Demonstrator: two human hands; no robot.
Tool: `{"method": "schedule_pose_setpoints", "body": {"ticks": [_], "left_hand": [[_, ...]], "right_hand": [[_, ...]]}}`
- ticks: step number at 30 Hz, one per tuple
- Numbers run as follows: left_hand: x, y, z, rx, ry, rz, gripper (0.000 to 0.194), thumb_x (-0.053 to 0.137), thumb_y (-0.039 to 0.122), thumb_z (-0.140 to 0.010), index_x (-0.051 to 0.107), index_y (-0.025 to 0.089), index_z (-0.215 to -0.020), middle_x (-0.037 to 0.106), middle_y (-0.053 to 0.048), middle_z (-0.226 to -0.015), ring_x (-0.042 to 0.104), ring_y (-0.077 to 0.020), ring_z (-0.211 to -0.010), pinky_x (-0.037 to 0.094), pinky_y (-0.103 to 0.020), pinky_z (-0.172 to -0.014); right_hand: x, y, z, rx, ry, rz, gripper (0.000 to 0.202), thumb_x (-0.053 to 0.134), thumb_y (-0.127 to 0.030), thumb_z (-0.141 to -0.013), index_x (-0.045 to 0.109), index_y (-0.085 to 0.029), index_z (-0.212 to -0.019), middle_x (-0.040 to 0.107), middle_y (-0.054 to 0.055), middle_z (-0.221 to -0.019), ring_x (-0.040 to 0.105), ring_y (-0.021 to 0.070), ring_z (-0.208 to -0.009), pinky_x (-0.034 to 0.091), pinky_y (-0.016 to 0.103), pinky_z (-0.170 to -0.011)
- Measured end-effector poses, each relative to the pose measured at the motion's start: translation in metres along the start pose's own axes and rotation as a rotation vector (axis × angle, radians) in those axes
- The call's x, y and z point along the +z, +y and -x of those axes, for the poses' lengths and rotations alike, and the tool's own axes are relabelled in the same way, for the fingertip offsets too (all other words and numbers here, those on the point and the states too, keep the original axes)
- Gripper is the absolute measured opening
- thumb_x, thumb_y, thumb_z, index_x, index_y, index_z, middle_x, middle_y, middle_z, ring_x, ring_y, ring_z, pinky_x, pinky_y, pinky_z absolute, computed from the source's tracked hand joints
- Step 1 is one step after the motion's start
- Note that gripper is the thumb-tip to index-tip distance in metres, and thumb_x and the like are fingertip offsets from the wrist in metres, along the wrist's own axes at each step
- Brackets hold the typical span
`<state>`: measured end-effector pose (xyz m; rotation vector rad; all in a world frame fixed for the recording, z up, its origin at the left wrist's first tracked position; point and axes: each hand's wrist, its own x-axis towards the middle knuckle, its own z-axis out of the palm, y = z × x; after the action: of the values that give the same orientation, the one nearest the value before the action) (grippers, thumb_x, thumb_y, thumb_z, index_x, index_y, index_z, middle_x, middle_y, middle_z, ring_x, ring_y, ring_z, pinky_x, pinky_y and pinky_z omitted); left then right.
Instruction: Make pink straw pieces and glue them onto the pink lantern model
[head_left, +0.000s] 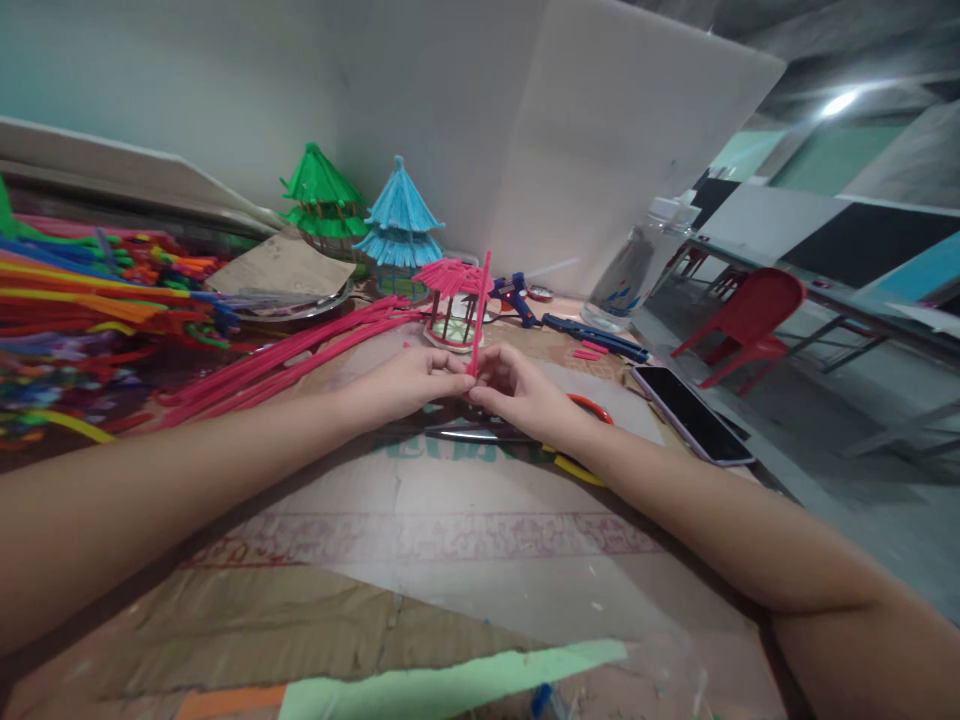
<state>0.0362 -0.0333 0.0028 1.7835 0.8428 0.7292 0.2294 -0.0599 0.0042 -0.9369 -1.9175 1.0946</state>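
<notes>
Between my fingertips a pink pipe cleaner [482,310] stands nearly upright. My left hand [420,385] pinches its lower end from one side, thumb and fingers closed. My right hand [514,385] is closed against the same end from the other side, its thumb meeting the left thumb. Just behind them sits a small round hut [457,280] with a fringed pink roof on brown posts. Long pink pipe cleaners [300,345] lie beside my left forearm. Under the right wrist shows an orange loop handle [592,408]; the rest of that tool is mostly hidden.
Green [319,190] and blue [400,215] two-tier huts stand at the back. A blue glue gun [517,298], short pink pieces [590,350], a phone [694,413] and a clear bottle [626,275] are on the right. Colourful pipe cleaners [97,300] fill the left.
</notes>
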Motion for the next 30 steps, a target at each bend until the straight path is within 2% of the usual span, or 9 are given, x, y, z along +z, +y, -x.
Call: {"method": "schedule_pose_setpoints", "body": {"ticks": [3,6,12,19,25,30], "left_hand": [[0.002,0.003,0.002,0.020,0.000,-0.024,0.032,0.064,0.047,-0.079,0.066,0.015,-0.079,0.068,-0.002,-0.075,0.059,-0.0139,-0.066,0.041,-0.024,-0.061],[0.005,0.009,0.006,0.041,-0.052,-0.009,0.030,0.062,0.044,-0.082,0.066,0.015,-0.080,0.071,-0.004,-0.081,0.063,-0.0151,-0.073,0.044,-0.025,-0.066],[0.008,0.014,0.010,0.007,-0.065,-0.014,0.025,0.063,0.040,-0.082,0.066,0.015,-0.082,0.073,-0.004,-0.086,0.065,-0.0157,-0.079,0.046,-0.025,-0.068],[0.006,0.008,0.008,0.052,-0.004,-0.160,0.026,0.063,0.041,-0.081,0.069,0.016,-0.081,0.069,-0.001,-0.073,0.060,-0.0133,-0.064,0.043,-0.023,-0.059],[0.004,0.004,0.008,0.111,0.017,-0.355,0.020,0.061,0.033,-0.083,0.073,0.017,-0.082,0.071,-0.001,-0.076,0.061,-0.0138,-0.067,0.044,-0.023,-0.063],[0.003,0.007,0.009,0.127,0.009,-0.435,0.021,0.060,0.033,-0.084,0.075,0.018,-0.083,0.072,0.000,-0.076,0.062,-0.0136,-0.067,0.044,-0.024,-0.066]], "right_hand": [[0.000,-0.003,0.000,0.016,0.020,-0.069,0.024,0.065,-0.031,-0.081,0.049,-0.021,-0.096,0.056,-0.003,-0.076,0.056,0.0103,-0.064,0.044,0.023,-0.058],[0.000,-0.006,-0.001,0.051,0.050,-0.144,0.020,0.060,-0.038,-0.085,0.053,-0.020,-0.090,0.058,-0.003,-0.073,0.055,0.0096,-0.059,0.043,0.022,-0.053],[-0.001,-0.008,0.000,0.077,0.086,-0.113,0.016,0.062,-0.034,-0.082,0.055,-0.019,-0.083,0.058,-0.004,-0.066,0.055,0.0098,-0.056,0.044,0.023,-0.053],[0.000,-0.009,0.000,0.077,0.127,0.020,0.012,0.060,-0.029,-0.080,0.054,-0.019,-0.080,0.058,-0.003,-0.067,0.055,0.0106,-0.057,0.045,0.024,-0.054],[0.000,-0.012,0.001,0.089,0.078,0.208,0.004,0.057,-0.021,-0.081,0.056,-0.018,-0.078,0.062,-0.002,-0.067,0.058,0.0120,-0.060,0.045,0.024,-0.057],[0.001,-0.015,0.001,0.106,0.079,0.257,0.007,0.058,-0.019,-0.080,0.058,-0.017,-0.073,0.064,-0.001,-0.067,0.059,0.0121,-0.061,0.045,0.024,-0.058]]}}
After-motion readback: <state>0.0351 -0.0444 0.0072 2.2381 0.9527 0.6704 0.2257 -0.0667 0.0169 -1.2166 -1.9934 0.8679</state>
